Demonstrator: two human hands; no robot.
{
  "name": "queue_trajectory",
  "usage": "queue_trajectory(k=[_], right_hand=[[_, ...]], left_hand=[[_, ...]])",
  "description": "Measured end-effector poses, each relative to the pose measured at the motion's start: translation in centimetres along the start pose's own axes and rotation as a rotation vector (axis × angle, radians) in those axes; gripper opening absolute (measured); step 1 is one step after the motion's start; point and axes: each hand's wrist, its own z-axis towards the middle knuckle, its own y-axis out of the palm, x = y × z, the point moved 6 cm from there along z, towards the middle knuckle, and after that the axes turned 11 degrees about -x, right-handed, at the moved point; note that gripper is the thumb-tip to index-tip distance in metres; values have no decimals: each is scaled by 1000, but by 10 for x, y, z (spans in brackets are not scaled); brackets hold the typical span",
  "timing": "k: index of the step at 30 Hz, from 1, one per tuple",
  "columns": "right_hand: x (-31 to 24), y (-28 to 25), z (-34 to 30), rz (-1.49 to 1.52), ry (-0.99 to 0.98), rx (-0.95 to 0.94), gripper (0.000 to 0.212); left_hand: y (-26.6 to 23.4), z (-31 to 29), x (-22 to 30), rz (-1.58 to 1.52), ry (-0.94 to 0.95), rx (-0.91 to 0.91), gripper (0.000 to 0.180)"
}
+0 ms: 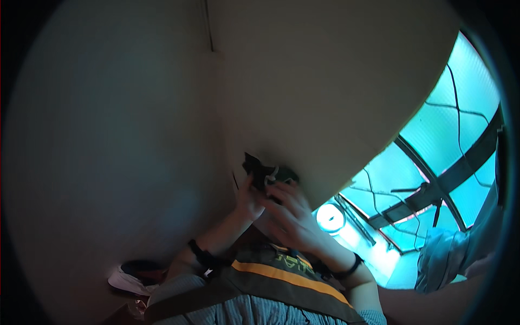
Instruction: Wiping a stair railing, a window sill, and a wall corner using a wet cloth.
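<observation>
In front of my chest, close to a pale wall (325, 81), I hold a small dark thing (254, 168) with a pointed upper corner. It looks soft, like cloth or a pouch, but I cannot make out its kind. A pale cord or loop stands out on its right part. My left hand (249, 201) grips it from below on the left, thumb up along its side. Over its right side and front lie the bent fingers of my right hand (292, 214), slightly blurred. The two hands nearly meet, hiding the thing's underside.
Two plain walls meet at a corner ahead. Bright blue-green window panels (379, 179) with dark frames and loose cables fill the right, near a round white object (330, 218). Grey cloth (444, 254) hangs at lower right. A white and black item (132, 279) lies at lower left.
</observation>
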Motion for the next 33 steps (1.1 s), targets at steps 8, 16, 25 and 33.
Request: queue_trajectory(k=[8,16,25,33], right_hand=[[25,-118,-23,-632,65,704,45],[83,-81,-23,-515,278,721,59],[96,-79,-30,-630,292,755,57],[101,-79,-27,-638,294,791,59]], left_hand=[[112,45,-20,1834,726,-207,49],[22,63,-50,2210,866,-441,74],[-33,73,79,2121,855,86,60],[-33,108,148,781,1045,222,35]])
